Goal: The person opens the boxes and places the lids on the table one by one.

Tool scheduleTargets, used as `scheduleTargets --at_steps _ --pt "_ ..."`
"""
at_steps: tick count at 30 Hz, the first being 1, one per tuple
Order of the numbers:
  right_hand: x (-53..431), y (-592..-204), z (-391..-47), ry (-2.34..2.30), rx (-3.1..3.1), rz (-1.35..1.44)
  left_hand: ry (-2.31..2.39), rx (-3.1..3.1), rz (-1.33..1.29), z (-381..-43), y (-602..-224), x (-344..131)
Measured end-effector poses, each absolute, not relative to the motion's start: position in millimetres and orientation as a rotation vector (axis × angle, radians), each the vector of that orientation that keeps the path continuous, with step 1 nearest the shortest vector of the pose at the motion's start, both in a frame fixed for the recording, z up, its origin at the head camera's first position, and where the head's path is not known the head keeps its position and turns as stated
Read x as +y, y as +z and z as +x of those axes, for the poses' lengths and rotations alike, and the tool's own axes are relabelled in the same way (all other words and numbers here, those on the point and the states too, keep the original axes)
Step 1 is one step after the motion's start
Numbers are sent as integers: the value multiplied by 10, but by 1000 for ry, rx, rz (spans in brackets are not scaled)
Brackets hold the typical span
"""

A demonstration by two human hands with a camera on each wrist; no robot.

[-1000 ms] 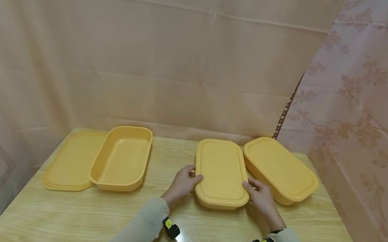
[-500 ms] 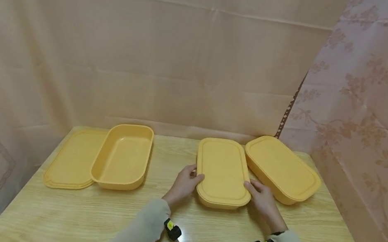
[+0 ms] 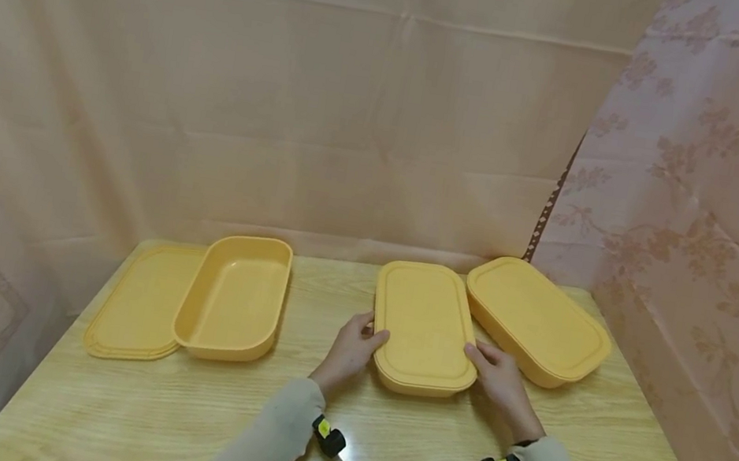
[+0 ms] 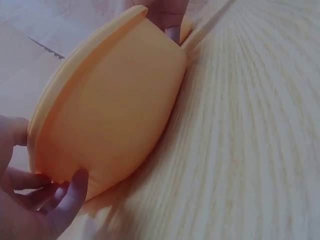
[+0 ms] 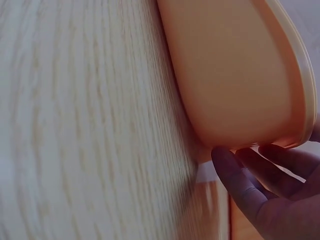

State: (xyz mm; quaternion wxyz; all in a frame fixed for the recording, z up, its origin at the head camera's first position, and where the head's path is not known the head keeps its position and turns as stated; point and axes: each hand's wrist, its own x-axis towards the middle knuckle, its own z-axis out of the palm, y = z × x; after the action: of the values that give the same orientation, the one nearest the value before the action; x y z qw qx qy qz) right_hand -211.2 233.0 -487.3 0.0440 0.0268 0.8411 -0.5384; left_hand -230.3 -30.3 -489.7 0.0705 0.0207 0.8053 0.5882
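Observation:
A yellow lidded food container stands right of the table's middle, its lid lying over the rim. My left hand holds its left side, thumb at the lid's edge and fingertips against the side wall below. On the opposite side my right hand grips it the same way, thumb at the lid's edge. The left wrist view shows the container's front wall, with fingertips curled against its end. From the right wrist view, several fingers press the lower side of the container, whose base is right at the tabletop.
Another lidded yellow container sits angled close behind the right hand. To the left is an open yellow container without a lid, overlapping a flat yellow lid. Cloth curtains hang behind the wood-grain table and along its sides.

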Motion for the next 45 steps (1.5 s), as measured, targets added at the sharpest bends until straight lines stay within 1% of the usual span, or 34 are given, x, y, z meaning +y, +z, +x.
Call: scheduleTargets --at_steps 7,10,17,21,28,36,45 --pt "2319 -4846 -2100 -1653 2564 100 1712 2537 48 -2283 -4836 -272" --pt "2324 -4847 -2103 -1647 2568 99 1615 2668 91 -2271 -4796 -254" --pt "2317 -4861 -2090 -1603 2622 106 1202 3080 384 -2232 -4701 -226" --pt "2305 -4863 -2083 -1604 2632 117 1047 3180 508 -2205 -4670 -198" --pt "2289 -4838 -2059 -1593 2630 150 917 3178 756 -2133 -4582 -111" --pt "2292 -4825 -2067 -1612 2635 167 624 2940 1149 -2021 -4486 117" --pt "2295 -4829 -2069 -1625 2628 166 403 2890 1213 -1898 -4473 304"
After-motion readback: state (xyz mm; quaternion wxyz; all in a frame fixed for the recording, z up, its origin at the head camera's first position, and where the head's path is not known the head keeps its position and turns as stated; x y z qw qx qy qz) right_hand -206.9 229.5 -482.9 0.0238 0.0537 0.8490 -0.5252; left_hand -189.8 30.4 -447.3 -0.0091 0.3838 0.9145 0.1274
